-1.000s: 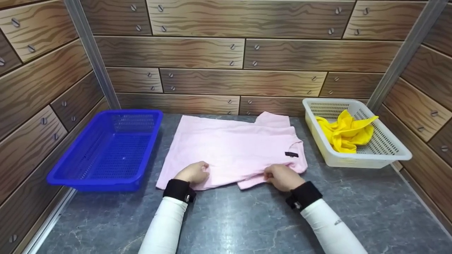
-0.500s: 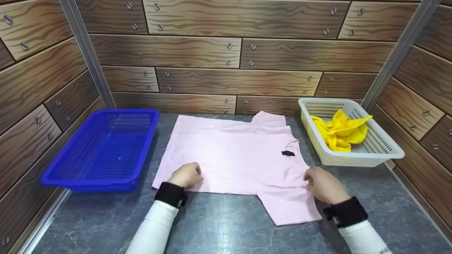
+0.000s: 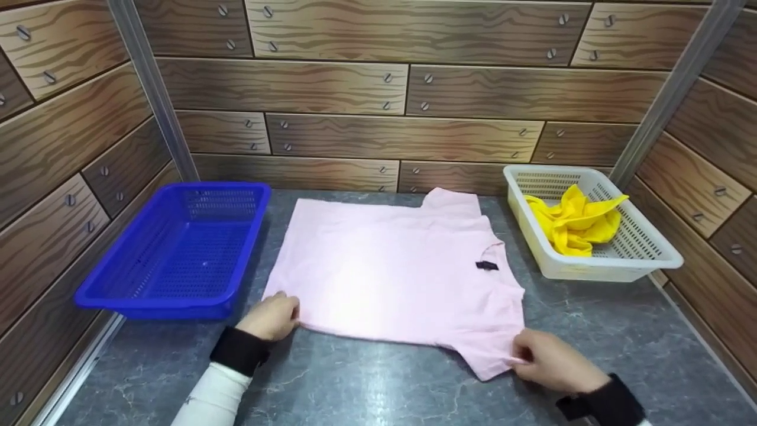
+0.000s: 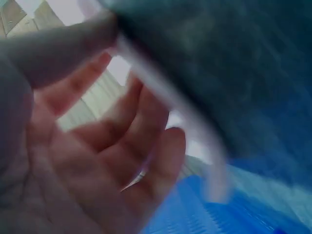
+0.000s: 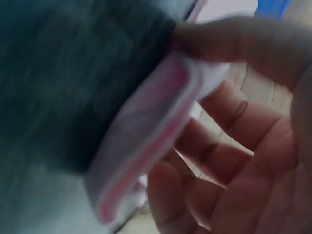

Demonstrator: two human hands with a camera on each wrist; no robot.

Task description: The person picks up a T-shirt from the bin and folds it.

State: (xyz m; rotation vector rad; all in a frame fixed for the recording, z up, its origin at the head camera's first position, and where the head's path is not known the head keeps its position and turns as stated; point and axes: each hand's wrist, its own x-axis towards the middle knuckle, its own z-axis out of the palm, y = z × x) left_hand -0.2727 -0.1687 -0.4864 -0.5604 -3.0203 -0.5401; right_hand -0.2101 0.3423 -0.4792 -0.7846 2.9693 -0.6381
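A pink T-shirt (image 3: 378, 266) lies spread on the grey marbled table, hem to the left and neckline with a black label (image 3: 487, 265) to the right. My left hand (image 3: 272, 315) pinches its near hem corner; the left wrist view shows the cloth edge (image 4: 161, 87) between thumb and fingers. At the near sleeve my right hand (image 3: 550, 358) pinches the sleeve's end between thumb and fingers. The sleeve opening (image 5: 146, 141) hangs from that grip in the right wrist view. The far sleeve (image 3: 452, 201) points toward the back wall.
To the left stands a blue plastic basket (image 3: 171, 303) with nothing in it. A white basket (image 3: 615, 269) at the right holds a crumpled yellow cloth (image 3: 576, 222). Wood-patterned walls (image 3: 331, 139) enclose the table (image 3: 378, 390) at the back and both sides.
The near sleeve, tucked under the shirt at first, has come out toward me. My right hand has moved right and nearer to the sleeve end; my left has slid left to the hem corner.
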